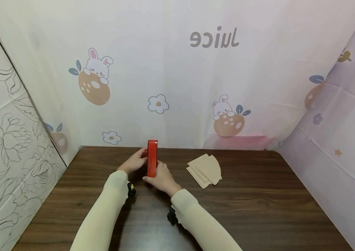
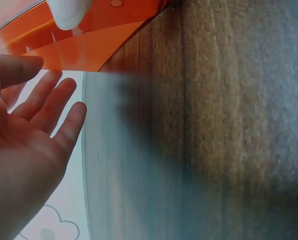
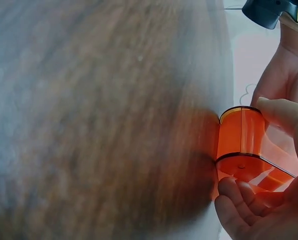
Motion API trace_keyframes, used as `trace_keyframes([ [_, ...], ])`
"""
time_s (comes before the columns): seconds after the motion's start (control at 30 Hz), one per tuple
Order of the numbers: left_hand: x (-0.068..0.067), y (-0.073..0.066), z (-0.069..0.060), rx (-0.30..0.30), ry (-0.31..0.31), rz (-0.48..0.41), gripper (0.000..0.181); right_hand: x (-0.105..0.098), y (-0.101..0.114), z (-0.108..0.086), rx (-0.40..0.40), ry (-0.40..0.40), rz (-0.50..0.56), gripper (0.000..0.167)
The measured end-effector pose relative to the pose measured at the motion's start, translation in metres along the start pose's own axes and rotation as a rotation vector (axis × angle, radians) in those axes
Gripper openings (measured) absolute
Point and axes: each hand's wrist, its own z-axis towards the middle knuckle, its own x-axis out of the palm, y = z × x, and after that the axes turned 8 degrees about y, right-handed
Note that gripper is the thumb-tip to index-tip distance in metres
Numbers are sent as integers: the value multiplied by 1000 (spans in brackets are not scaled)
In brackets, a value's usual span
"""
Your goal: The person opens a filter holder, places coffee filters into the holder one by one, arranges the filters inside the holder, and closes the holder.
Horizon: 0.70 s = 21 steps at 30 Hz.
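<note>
An orange-red see-through plastic box [image 1: 152, 158], narrow and tall, stands upright near the back of the table. My right hand [image 1: 162, 178] grips it from the right, thumb on the near side. In the right wrist view, the right hand's thumb and curled fingers lie on either side of the box [image 3: 241, 131]. My left hand [image 1: 134, 162] is at the box's left side. Its fingers look loose and spread in the left wrist view, close to the box's edge [image 2: 89, 50]. Whether they touch the box is hard to tell.
Several tan cone-shaped paper filters [image 1: 207, 170] lie overlapping on the brown wooden table [image 1: 259, 209], right of the box. A printed curtain [image 1: 164, 69] hangs behind the table's back edge. Something pink [image 1: 243, 142] shows at that edge.
</note>
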Motion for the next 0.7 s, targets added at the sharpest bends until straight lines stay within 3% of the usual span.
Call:
trace_keyframes([
  [0.23,0,3,1,13,-8,27,48,0,0,0,-5,8,18,91],
  [0.7,3,3,-5,19,-38,-55,46,-7,3,-10,-42,24,1,91],
])
